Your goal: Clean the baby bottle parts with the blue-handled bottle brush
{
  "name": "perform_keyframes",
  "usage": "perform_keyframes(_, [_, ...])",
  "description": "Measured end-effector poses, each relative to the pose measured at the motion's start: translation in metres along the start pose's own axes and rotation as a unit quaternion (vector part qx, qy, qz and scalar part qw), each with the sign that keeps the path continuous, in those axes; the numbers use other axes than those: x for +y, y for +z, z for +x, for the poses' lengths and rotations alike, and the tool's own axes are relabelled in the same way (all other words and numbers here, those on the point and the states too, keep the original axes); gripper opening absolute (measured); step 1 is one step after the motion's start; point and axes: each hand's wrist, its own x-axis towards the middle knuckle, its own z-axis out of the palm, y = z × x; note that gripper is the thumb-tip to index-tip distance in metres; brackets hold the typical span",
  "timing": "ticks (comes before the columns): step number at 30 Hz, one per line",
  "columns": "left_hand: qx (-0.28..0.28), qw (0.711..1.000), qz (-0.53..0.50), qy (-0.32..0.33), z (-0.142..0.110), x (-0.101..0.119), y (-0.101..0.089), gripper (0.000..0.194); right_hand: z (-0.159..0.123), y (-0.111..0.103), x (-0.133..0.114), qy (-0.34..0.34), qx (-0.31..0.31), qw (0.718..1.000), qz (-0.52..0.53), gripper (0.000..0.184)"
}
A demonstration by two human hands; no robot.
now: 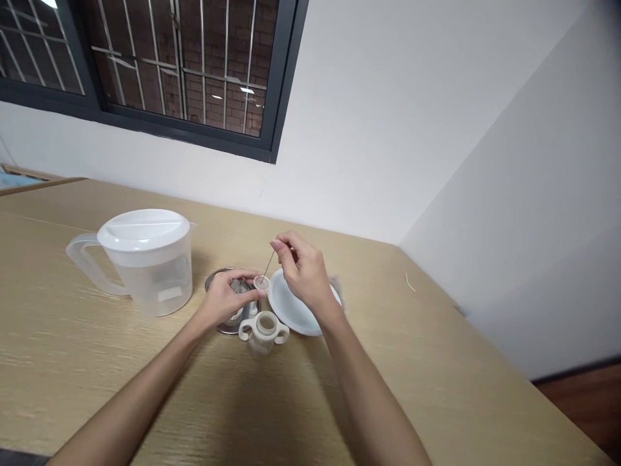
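Observation:
My left hand pinches a small round translucent cap between thumb and fingers, its open side facing up. In my right hand, thumb and fingers are closed on a thin metal rod, whose lower end reaches into the cap. Just below stands a small cup with two handles, its top uncovered. A round metal tray with several small pieces lies under my left hand, partly hidden by it. Beneath my right hand is a pale blue-white plate, partly covered by the hand and wrist.
A clear plastic pitcher with a white lid stands at the left. Some clear plastic shows behind the plate. A thin pale strip lies on the wooden table at the right. The wall borders the far edge.

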Motion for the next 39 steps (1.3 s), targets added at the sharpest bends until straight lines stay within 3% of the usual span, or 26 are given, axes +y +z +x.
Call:
perform_keyframes(7, [0.04,0.999,-0.019,-0.006,0.0,-0.005,0.003,0.047,0.001,0.002,0.004,-0.009,-0.015,1.0,-0.017,0.024])
perform_keyframes(21, [0.054,0.999,-0.009,0.005,0.0,-0.009,0.006,0.046,0.002,0.01,0.007,-0.028,-0.051,0.998,-0.032,0.024])
perform_keyframes(29, [0.084,0.993,-0.085,0.011,0.002,-0.012,0.004,0.044,-0.004,0.016,0.014,-0.035,-0.082,0.991,-0.095,0.018])
perform_keyframes(39, [0.063,0.995,-0.074,0.021,0.005,-0.019,0.001,0.041,-0.007,0.024,0.008,-0.019,-0.086,0.983,-0.158,0.015])
